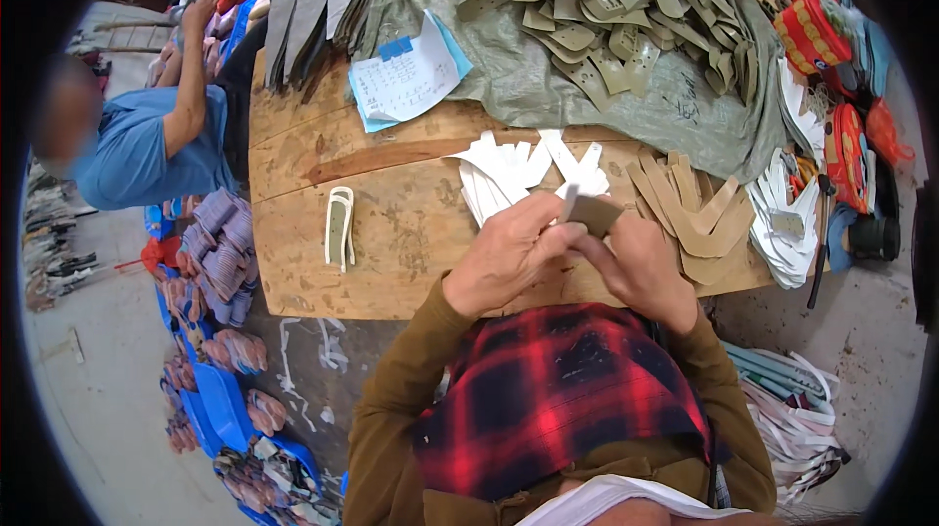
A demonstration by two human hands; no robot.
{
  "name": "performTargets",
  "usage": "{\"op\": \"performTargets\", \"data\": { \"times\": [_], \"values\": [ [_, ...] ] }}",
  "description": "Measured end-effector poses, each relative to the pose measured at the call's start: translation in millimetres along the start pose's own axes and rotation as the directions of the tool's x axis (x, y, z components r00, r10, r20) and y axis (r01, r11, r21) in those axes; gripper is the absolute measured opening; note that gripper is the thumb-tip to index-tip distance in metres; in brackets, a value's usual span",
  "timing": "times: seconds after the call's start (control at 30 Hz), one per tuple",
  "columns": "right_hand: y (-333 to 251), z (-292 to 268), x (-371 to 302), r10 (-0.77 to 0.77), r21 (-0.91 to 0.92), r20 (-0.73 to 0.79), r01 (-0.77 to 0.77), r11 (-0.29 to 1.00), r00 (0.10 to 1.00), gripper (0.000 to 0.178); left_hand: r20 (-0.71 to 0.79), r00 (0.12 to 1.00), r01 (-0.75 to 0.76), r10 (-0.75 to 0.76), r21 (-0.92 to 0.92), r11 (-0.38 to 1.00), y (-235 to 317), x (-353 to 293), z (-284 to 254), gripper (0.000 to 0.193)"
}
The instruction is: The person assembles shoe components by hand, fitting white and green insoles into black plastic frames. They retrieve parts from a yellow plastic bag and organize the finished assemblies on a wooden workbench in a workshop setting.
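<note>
Over the table's near edge, my left hand pinches a small olive-green cut piece together with a narrow white strip standing up at its left end. My right hand has its fingers closed round the other end of the same olive piece. Part of the piece is hidden by the fingers. Just beyond my hands lies a fan of white cut pieces. To their right are stacked tan U-shaped pieces. A green piece with a white edging rests alone on the left.
Olive pieces with punched holes heap on a grey-green sheet at the back. A written paper and dark grey pieces lie left of it. More white pieces sit far right. A person in blue works at left.
</note>
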State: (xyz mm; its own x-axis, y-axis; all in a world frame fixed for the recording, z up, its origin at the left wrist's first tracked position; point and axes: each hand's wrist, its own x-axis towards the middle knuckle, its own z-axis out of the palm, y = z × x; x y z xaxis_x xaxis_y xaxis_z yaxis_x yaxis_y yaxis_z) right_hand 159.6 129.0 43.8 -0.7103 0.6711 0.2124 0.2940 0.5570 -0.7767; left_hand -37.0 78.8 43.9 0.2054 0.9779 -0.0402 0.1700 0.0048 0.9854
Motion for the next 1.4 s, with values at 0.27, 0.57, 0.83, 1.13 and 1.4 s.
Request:
{"op": "performTargets", "data": {
  "times": [0.27, 0.57, 0.83, 1.13, 1.4],
  "values": [
    [-15, 6, 8, -0.021, 0.055, -0.128, 0.028, 0.998, 0.992, 0.059, -0.119, 0.868, -0.347, 0.483, 0.549, 0.76, -2, 4, -5, 0.057],
    [9, 11, 9, 0.442, 0.707, 0.137, -0.4, 0.583, 0.886, 0.029, -0.218, 0.751, -0.514, 0.624, 0.4, 0.759, -33, -10, 4, 0.038],
    [1, 32, 18, 0.328, 0.51, -0.216, -0.181, 0.841, 0.92, 0.019, -0.213, 0.803, -0.344, 0.557, 0.597, 0.724, -24, -22, 5, 0.035],
    [-3, 36, 14, 0.407, 0.433, -0.295, -0.259, 0.863, 0.865, 0.019, -0.266, 0.83, -0.22, 0.49, 0.651, 0.726, -38, -8, 23, 0.033],
    [-14, 26, 14, 0.488, 0.665, -0.224, -0.233, 0.709, 0.844, 0.026, -0.264, 0.808, -0.227, 0.527, 0.685, 0.692, -43, 0, 30, 0.025]
  ]
}}
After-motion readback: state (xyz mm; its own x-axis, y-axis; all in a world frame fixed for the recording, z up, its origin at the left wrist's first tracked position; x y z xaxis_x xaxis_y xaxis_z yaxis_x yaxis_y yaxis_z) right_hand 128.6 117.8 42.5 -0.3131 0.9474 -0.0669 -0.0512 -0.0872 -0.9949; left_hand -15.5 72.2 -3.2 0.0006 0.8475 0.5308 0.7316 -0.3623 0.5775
